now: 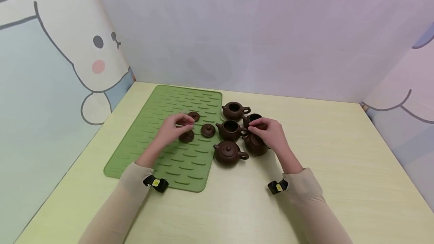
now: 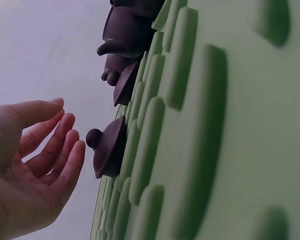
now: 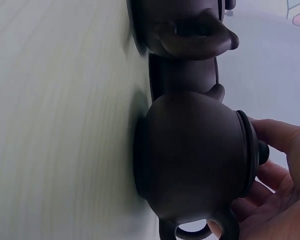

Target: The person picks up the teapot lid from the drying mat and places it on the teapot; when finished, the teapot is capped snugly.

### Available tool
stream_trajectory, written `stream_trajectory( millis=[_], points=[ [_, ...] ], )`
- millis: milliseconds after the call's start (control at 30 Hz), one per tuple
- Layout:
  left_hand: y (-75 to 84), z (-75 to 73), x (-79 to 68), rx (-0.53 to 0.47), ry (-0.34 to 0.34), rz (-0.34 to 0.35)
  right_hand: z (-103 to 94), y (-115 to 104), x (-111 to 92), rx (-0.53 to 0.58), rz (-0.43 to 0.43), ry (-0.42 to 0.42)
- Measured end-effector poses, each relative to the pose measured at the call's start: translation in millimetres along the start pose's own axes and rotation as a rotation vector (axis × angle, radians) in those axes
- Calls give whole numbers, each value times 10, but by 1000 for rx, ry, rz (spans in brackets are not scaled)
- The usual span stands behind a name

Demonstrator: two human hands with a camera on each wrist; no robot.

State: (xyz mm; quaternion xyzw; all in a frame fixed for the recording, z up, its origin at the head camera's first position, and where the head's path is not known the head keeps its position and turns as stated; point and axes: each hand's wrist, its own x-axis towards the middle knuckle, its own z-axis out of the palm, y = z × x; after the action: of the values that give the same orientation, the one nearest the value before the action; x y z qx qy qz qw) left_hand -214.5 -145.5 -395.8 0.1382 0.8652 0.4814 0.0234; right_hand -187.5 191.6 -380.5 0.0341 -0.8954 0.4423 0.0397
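Three brown teapot lids lie on the green mat: a near lid [image 1: 186,136], a back lid [image 1: 194,116] and a right lid [image 1: 208,130]. Above the near and back lids my left hand [image 1: 174,126] hovers with fingers relaxed, its fingertips beside a knobbed lid [image 2: 109,147] in the left wrist view. My right hand [image 1: 271,134] is at the top of the lidded right teapot [image 1: 256,146]. In the right wrist view this teapot [image 3: 190,155] stands upright, with my thumb and fingers around its lid [image 3: 249,150]. The fingertips there are hidden, so I cannot tell whether they grip it.
Another lidded teapot [image 1: 228,154] stands at the front by the mat's edge. Behind it are a lidless middle teapot [image 1: 230,131], a lidless back teapot [image 1: 234,112] and a partly covered teapot [image 1: 252,118]. The green mat [image 1: 149,142] covers the table's left part.
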Motion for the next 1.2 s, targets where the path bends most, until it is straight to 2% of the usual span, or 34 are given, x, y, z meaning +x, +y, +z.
stream_trajectory(
  millis=[200, 433, 700, 967, 1200],
  points=[
    [-71, -59, -32, -30, -45, -30, 39, -17, 10, -14, 11, -7],
    [-118, -82, -65, -22, -93, -28, 68, -26, 10, -40, 33, -33],
    [-155, -106, -77, -39, -100, -32, 102, -40, 24, -89, 28, -44],
    [-158, -104, -68, -20, -107, -130, 126, -71, 24, -130, 63, -31],
    [-171, -105, -61, 5, -84, -153, 148, -103, 24, -152, 72, -21]
  ],
)
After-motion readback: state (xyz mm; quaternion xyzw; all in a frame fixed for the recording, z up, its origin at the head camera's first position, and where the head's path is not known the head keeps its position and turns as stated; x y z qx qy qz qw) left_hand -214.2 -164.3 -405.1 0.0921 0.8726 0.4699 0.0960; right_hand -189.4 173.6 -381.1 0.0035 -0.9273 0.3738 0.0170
